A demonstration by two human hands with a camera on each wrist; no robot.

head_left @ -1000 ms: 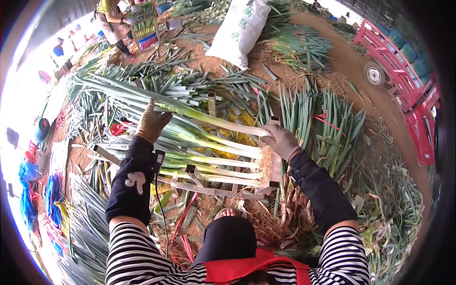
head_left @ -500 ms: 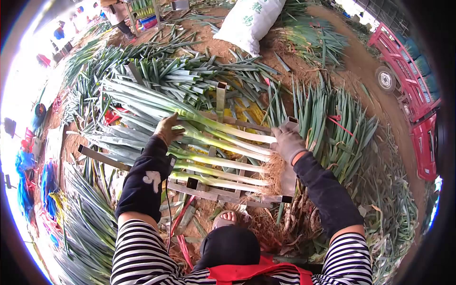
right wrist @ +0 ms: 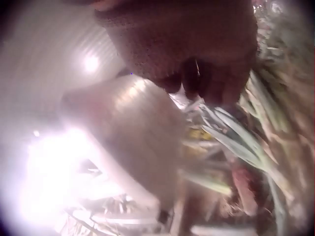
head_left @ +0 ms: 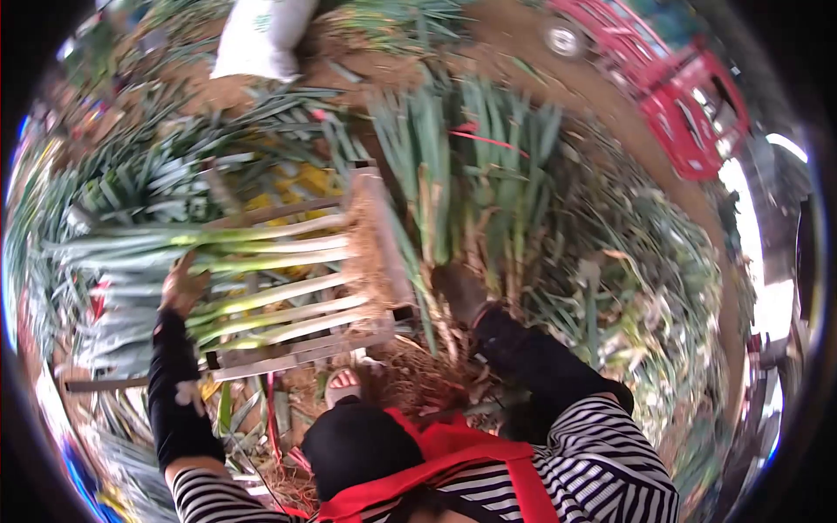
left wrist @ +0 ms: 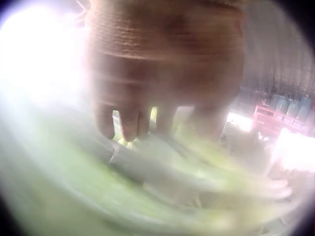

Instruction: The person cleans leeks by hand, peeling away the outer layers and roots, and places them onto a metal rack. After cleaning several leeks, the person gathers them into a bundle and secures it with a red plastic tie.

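Several long green onions [head_left: 292,288] lie side by side on a metal rack [head_left: 305,353], their roots [head_left: 362,261] lined up by its end plate [head_left: 384,231]. My gloved left hand [head_left: 181,286] is over their green parts; in the left wrist view its fingers [left wrist: 129,125] point down at the blurred stalks. My gloved right hand [head_left: 460,292], dark and blurred, is off the rack, low by the base of a standing bunch of green onions [head_left: 497,174]. In the right wrist view its fingers [right wrist: 216,86] hang loosely near the stalks, with nothing visibly gripped.
More green onions [head_left: 148,187] are piled beyond the rack. Loose leaves [head_left: 645,322] cover the ground on the right. A white sack [head_left: 261,39] stands at the back, and a red truck [head_left: 663,87] at the back right. A foot [head_left: 343,383] is just before the rack.
My right hand has left the rack's root end and moved right to the standing bunch. My left hand stays over the leaves. The head view has turned right, so the rack appears farther left.
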